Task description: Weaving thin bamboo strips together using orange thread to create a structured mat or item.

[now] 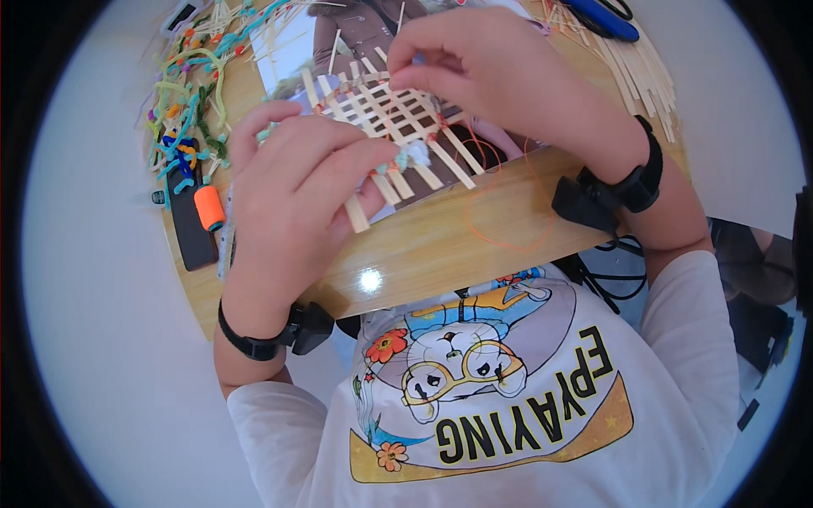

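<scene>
A lattice woven from flat pale wooden strips [396, 113] is tilted above the table, its strip ends sticking out past the rim. Orange thread and pale blue-green fuzzy pieces wrap parts of that rim. My left hand [296, 173] grips the lattice's near left edge, thumb over the front. At the far right edge, the fingers of my right hand [457, 68] are pinched together; what lies between them is hidden, though a bluish bit shows there. Loose orange thread [506, 247] loops from the lattice's right side over the table's near edge.
Colourful pipe cleaners [190, 110] are heaped at the left. An orange thread spool [208, 208] rests beside a dark flat case [191, 245]. Loose wooden strips [648, 76] and a blue-handled tool [605, 19] lie at the far right. A large printed photo [292, 55] is beneath the lattice.
</scene>
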A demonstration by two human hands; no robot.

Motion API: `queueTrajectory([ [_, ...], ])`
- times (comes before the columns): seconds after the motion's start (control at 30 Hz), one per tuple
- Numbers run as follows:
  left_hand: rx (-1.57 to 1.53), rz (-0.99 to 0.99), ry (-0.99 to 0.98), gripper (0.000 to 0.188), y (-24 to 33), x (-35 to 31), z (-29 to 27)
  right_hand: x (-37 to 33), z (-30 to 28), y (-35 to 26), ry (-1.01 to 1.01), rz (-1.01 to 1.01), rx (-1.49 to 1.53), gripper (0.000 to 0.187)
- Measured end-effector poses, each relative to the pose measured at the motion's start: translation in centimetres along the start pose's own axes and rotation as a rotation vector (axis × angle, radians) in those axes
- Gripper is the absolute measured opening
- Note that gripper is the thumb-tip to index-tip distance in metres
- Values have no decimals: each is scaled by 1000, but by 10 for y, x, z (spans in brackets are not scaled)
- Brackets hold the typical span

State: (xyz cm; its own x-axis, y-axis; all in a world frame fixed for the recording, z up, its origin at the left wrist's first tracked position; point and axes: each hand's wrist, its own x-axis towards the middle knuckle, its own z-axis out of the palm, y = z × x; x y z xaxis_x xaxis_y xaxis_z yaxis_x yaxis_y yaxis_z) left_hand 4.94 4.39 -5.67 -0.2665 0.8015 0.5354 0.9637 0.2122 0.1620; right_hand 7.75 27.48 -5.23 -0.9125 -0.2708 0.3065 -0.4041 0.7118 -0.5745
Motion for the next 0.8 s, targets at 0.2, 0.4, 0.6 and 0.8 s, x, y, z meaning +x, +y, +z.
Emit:
queueTrajectory([
  [0.2, 90, -52, 5, 32, -9, 1, -10, 3, -56, 0, -67, 136, 71, 15],
  [0.4, 133, -53, 61, 32, -12, -1, -14, 6, -68, 19, -15, 252, 172, 19],
  [0.6, 125, -54, 17, 30, -14, -1, -12, -29, -96, 23, 196, 274, -130, 34],
  [0.8, 148, -69, -22, 30, -9, 4, -15, -100, -123, 42, 51, 414, -229, 22],
])
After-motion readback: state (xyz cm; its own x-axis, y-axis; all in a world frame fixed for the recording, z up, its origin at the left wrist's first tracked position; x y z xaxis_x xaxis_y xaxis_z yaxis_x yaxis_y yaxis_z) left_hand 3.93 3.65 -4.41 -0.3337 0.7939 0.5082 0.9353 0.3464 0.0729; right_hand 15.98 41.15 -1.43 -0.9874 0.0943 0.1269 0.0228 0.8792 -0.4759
